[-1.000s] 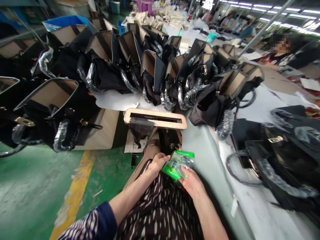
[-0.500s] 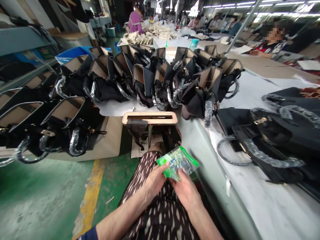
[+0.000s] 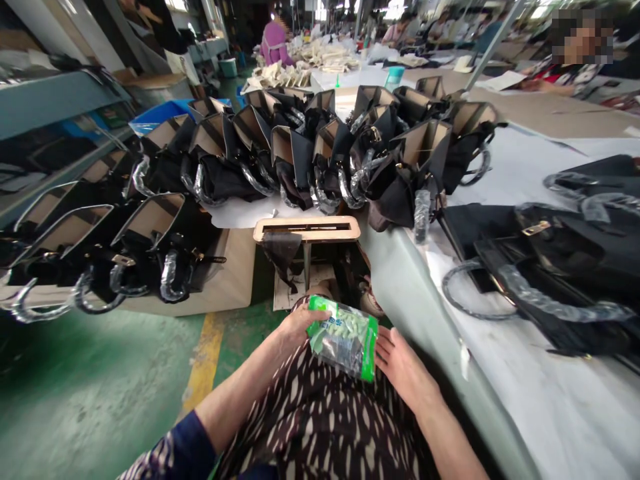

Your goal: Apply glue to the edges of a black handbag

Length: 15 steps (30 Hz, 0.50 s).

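Note:
A small green and clear plastic packet (image 3: 344, 339) lies over my lap, above my patterned skirt (image 3: 320, 413). My left hand (image 3: 296, 327) pinches its upper left corner with thumb and fingers. My right hand (image 3: 404, 365) rests palm up beside the packet's right edge, fingers spread, touching it at most lightly. A wooden slotted frame (image 3: 306, 229) stands just beyond my knees.
Several black handbags with plastic-wrapped handles (image 3: 320, 153) stand in rows on the white table (image 3: 525, 400) and on a low bench at left (image 3: 150, 253). More bags (image 3: 560, 260) lie at right. Green floor with a yellow line (image 3: 203, 367) is at left. Other people work at the far tables.
The packet has turned and dropped lower onto my lap. My right hand has let go of it and opened beside it; my left hand keeps hold.

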### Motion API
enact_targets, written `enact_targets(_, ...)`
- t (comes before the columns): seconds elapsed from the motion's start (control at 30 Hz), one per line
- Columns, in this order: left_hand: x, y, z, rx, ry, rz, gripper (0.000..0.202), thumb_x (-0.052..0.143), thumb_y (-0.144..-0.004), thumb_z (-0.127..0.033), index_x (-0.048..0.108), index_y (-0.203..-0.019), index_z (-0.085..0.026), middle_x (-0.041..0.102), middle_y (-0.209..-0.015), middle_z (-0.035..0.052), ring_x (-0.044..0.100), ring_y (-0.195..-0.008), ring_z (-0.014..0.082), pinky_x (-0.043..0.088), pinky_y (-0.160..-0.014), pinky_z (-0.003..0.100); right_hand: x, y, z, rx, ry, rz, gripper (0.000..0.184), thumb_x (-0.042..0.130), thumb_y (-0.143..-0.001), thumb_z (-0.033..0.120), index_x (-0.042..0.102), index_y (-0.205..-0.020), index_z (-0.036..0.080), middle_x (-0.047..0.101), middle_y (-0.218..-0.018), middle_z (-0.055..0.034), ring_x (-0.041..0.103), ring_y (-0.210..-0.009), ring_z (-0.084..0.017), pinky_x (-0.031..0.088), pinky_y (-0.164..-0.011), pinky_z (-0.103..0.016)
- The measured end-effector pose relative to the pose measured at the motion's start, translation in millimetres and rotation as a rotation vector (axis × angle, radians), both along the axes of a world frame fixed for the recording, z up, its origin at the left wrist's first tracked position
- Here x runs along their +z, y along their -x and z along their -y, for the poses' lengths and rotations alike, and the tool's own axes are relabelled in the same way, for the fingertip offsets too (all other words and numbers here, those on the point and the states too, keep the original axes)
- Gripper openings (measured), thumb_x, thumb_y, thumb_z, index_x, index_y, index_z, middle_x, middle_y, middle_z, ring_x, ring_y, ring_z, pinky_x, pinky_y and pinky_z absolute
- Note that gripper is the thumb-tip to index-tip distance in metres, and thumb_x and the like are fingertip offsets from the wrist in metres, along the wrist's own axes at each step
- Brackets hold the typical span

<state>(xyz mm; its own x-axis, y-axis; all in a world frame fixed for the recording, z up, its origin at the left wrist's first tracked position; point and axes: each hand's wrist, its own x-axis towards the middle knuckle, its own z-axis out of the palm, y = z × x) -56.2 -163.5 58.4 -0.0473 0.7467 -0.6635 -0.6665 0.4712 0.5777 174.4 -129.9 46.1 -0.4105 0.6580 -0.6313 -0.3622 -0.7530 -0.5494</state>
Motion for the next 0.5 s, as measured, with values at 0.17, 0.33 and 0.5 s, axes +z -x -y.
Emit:
enact_targets(0.17,1.5,-2,-4,-0.163,0.022,0.023,0.021,0.078,-0.052,-0.008,0.067,-0.07,-0.006,0.069,-0.065,0.009,0.062,-0.054,0.0195,0.051,-0.058,0.031,-0.7,9,8,0.112,0.04,-0.073,0.029,0.063,-0.085,0.035,0.063,-0.105,0.014,0.068,-0.095,-0.0063,0.064,-0.084,-0.02,0.05,-0.082,-0.042)
enact_targets(0.33,-3.5,-13,-12,-0.128,0.023,0.125,0.019,0.078,-0.063,-0.018,0.067,-0.075,-0.007,0.069,-0.07,0.0089,0.064,-0.06,0.0189,0.05,-0.066,0.031,-7.2,12,16,0.088,0.054,-0.054,0.023,0.067,-0.082,0.023,0.064,-0.103,0.015,0.069,-0.096,-0.0052,0.065,-0.088,-0.02,0.05,-0.083,-0.043)
enact_targets(0.5,-9.3,-9,-8,0.005,0.024,0.285,0.04,0.051,-0.088,-0.048,0.063,-0.078,-0.012,0.066,-0.069,0.006,0.062,-0.061,0.0172,0.048,-0.065,0.03,-10.8,3,10,0.004,0.035,0.026,0.02,0.066,-0.083,0.021,0.064,-0.102,0.014,0.069,-0.091,-0.004,0.066,-0.084,-0.019,0.051,-0.082,-0.042)
